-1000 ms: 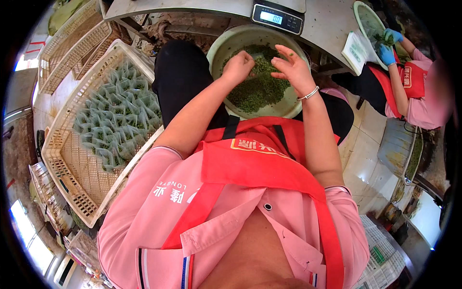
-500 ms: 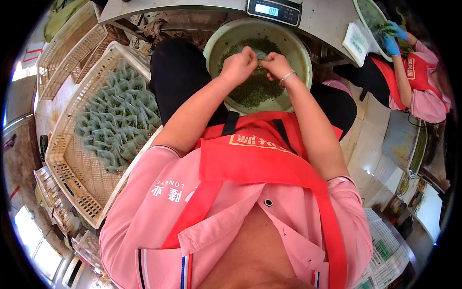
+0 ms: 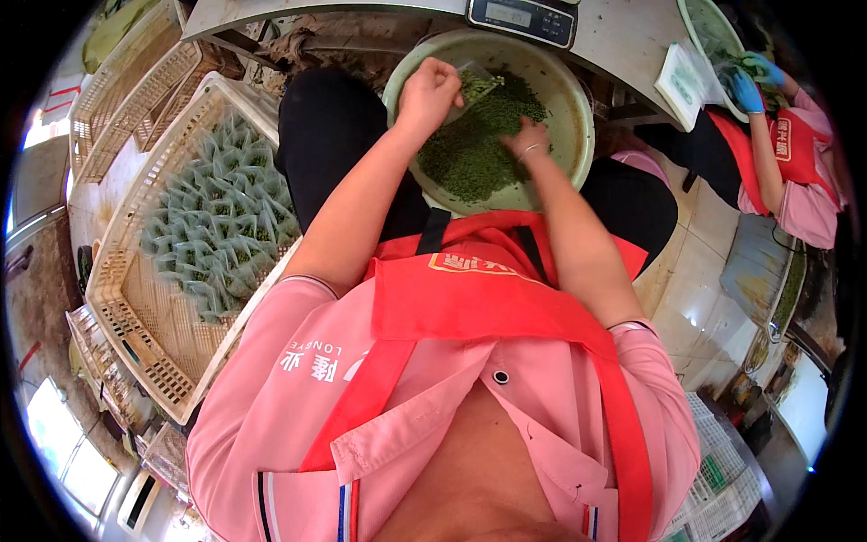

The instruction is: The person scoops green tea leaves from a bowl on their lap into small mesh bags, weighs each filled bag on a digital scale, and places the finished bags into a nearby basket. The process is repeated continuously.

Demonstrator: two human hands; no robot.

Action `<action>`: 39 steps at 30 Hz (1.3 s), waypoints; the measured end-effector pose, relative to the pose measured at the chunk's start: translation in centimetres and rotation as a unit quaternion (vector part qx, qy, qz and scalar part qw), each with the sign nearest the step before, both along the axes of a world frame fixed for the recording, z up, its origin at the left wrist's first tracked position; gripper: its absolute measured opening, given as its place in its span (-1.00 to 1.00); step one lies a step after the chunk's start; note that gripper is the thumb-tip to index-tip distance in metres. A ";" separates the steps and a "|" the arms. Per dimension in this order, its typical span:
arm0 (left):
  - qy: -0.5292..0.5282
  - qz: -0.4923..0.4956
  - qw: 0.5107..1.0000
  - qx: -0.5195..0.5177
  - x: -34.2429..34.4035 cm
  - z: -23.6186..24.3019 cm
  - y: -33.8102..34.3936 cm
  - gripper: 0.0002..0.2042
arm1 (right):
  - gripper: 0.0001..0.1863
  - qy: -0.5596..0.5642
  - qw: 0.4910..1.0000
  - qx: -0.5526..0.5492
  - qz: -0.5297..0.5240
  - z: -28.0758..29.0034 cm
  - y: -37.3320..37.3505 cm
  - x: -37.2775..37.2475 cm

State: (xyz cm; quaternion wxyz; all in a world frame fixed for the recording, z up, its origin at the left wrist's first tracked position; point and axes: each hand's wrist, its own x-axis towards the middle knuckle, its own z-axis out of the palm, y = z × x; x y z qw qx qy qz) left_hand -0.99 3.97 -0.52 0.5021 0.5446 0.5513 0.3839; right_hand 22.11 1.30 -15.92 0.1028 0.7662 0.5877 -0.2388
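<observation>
Between my knees stands a wide pale-green basin (image 3: 580,117) with a heap of small chopped green pieces (image 3: 479,167) in it. My left hand (image 3: 428,95) pinches a clear plastic bag (image 3: 477,83) over the far left part of the basin. Some green pieces show inside that bag, which tilts to the right. At the right side of the heap, my right hand (image 3: 527,137) reaches down into the greens. Its fingers are buried or blurred, so their grip is hidden.
A beige plastic crate (image 3: 144,325) on the left holds many filled clear bags (image 3: 226,226). Beyond the basin, a digital scale (image 3: 522,20) sits on a metal table (image 3: 623,45). At right, a co-worker in blue gloves (image 3: 748,90) works over another green basin (image 3: 691,27).
My hands were together over the basin and are now apart. The left has moved slightly left and up with the bag; the right has gone down into the greens. The scale's display has dimmed.
</observation>
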 end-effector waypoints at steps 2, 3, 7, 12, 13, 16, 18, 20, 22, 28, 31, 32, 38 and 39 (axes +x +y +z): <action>0.007 0.002 1.000 -0.002 -0.2 -0.3 -0.2 -0.86 | -0.28 0.070 0.996 -0.006 0.055 1.0 -2.8 -4.2; 0.006 -0.002 1.000 0.001 0.0 -0.2 0.0 -0.86 | -0.31 0.085 0.992 0.011 0.093 1.5 -3.9 -5.5; 0.024 -0.021 0.999 -0.010 0.1 -0.7 0.0 -0.87 | -0.64 0.391 0.907 -0.106 -0.115 2.0 -2.9 -5.3; 0.058 -0.029 0.998 -0.004 0.4 -0.5 -0.4 -0.85 | -0.81 0.667 0.625 -0.144 -0.379 10.9 -1.2 -1.9; 0.081 -0.031 0.996 -0.004 0.6 0.3 -0.6 -0.84 | -0.80 0.687 0.607 -0.150 -0.371 12.8 -0.8 -1.3; 0.118 -0.042 0.992 -0.013 1.1 0.8 -0.9 -0.83 | -0.77 0.725 0.585 -0.124 -0.341 17.8 0.3 -0.8; 0.128 -0.051 0.990 -0.025 1.2 1.1 -1.2 -0.81 | -0.75 0.720 0.616 -0.049 -0.315 20.5 0.8 -1.9; 0.130 -0.058 0.989 -0.029 1.3 0.9 -1.5 -0.82 | -0.79 0.706 0.663 0.015 -0.249 22.0 1.1 -3.4; 0.126 -0.061 0.989 -0.039 1.4 1.1 -1.8 -0.82 | -0.82 0.662 0.717 0.095 -0.196 22.7 1.0 -4.8; 0.102 -0.058 0.992 -0.044 1.1 1.0 -2.0 -0.80 | -0.86 0.610 0.742 0.214 -0.178 22.8 0.1 -4.8; 0.096 -0.058 0.992 -0.051 1.0 1.2 -2.0 -0.80 | -0.78 0.505 0.828 0.225 -0.093 21.3 -0.3 -2.9; 0.095 -0.058 0.992 -0.051 1.1 1.2 -2.0 -0.79 | -0.75 0.458 0.858 0.227 -0.046 20.1 -0.4 -2.3; 0.080 -0.090 0.992 -0.028 1.3 1.9 -2.6 -0.79 | -0.70 0.432 0.886 0.135 -0.099 16.9 -0.1 -1.9; 0.086 -0.085 0.992 -0.030 1.1 2.0 -2.8 -0.79 | -0.73 0.437 0.886 0.101 -0.116 17.9 -0.1 -3.0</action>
